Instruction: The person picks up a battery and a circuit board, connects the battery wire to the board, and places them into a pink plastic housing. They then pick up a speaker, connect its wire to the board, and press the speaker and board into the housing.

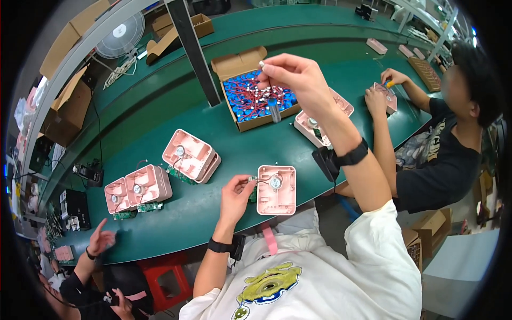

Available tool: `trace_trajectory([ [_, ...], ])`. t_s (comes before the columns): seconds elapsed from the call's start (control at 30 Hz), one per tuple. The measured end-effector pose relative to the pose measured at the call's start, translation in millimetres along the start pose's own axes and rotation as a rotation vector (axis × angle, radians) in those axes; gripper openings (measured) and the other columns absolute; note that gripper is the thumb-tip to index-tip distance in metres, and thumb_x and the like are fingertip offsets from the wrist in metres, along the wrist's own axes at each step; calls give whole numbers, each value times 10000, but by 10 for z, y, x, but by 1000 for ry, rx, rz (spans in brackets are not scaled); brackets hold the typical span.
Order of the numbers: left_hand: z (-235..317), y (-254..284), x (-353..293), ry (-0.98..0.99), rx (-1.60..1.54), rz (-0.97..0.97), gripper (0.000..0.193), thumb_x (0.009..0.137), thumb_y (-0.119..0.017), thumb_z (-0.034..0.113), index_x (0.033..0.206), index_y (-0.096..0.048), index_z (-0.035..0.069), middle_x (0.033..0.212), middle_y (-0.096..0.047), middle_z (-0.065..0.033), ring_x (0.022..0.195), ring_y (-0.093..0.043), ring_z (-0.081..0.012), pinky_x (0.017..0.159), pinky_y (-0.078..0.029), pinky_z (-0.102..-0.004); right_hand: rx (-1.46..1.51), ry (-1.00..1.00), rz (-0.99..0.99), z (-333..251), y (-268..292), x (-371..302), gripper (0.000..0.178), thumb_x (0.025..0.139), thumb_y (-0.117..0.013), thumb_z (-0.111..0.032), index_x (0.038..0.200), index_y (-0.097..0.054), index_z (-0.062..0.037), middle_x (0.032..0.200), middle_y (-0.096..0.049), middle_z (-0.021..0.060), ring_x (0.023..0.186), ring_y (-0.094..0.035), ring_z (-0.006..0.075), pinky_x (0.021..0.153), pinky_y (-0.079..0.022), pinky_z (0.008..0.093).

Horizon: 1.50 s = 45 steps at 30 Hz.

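My right hand (293, 77) is raised over the far side of the bench, fingertips pinched on a small white plug. From it a battery (274, 110) with a dark lead seems to hang above a cardboard box (242, 125) of blue batteries (245, 88) with red wires. Nearer me, my left hand (237, 198) is closed on a small green circuit board (253, 195), mostly hidden by the fingers. Thin wires lead from there to a round speaker (275, 182) inside an open pink plastic housing (277, 205), which lies directly to the right of that hand.
More pink housings (188, 152) with speakers and green boards (151, 207) lie left on the green bench (229, 146). Another housing (341, 104) sits behind my right forearm. A co-worker (442, 138) at right works on a pink part; another person's hand (100, 240) is at lower left. A metal post (194, 53) rises beside the box.
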<state>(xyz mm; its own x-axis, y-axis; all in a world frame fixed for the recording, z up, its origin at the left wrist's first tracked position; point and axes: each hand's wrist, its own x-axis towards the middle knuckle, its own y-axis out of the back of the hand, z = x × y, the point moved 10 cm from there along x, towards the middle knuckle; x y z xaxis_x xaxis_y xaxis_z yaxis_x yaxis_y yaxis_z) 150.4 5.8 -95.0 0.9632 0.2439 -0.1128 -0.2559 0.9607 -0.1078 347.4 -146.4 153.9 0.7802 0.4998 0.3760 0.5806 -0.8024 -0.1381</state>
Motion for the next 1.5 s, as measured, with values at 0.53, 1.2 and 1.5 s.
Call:
trace_trajectory([
  [0.53, 490, -109, -109, -94, 485, 134, 180, 949, -771, 74, 1070, -727, -53, 952, -754, -82, 820, -683, -115, 725, -556, -279, 95, -375, -74, 609, -364, -1071, 161, 999, -717, -59, 1106, -682, 57, 952, -765, 133, 848, -748, 161, 794, -616, 300],
  [1.2, 777, -360, -380, -482, 686, 130, 161, 876, -755, -29, 1035, -731, -24, 978, -692, -133, 805, -713, -220, 731, -583, -344, 161, -344, -88, 706, -383, -1055, 149, 1030, -693, -88, 1108, -662, 35, 969, -766, 124, 834, -753, 158, 779, -614, 295],
  [1.5, 451, -124, -269, -88, 444, 156, 137, 907, -762, -16, 1025, -709, -62, 981, -667, -88, 847, -680, -143, 707, -562, -290, -433, -500, -214, 831, -481, -1360, 89, 972, -713, -42, 1016, -682, 29, 1092, -751, 139, 955, -718, 195, 865, -595, 348],
])
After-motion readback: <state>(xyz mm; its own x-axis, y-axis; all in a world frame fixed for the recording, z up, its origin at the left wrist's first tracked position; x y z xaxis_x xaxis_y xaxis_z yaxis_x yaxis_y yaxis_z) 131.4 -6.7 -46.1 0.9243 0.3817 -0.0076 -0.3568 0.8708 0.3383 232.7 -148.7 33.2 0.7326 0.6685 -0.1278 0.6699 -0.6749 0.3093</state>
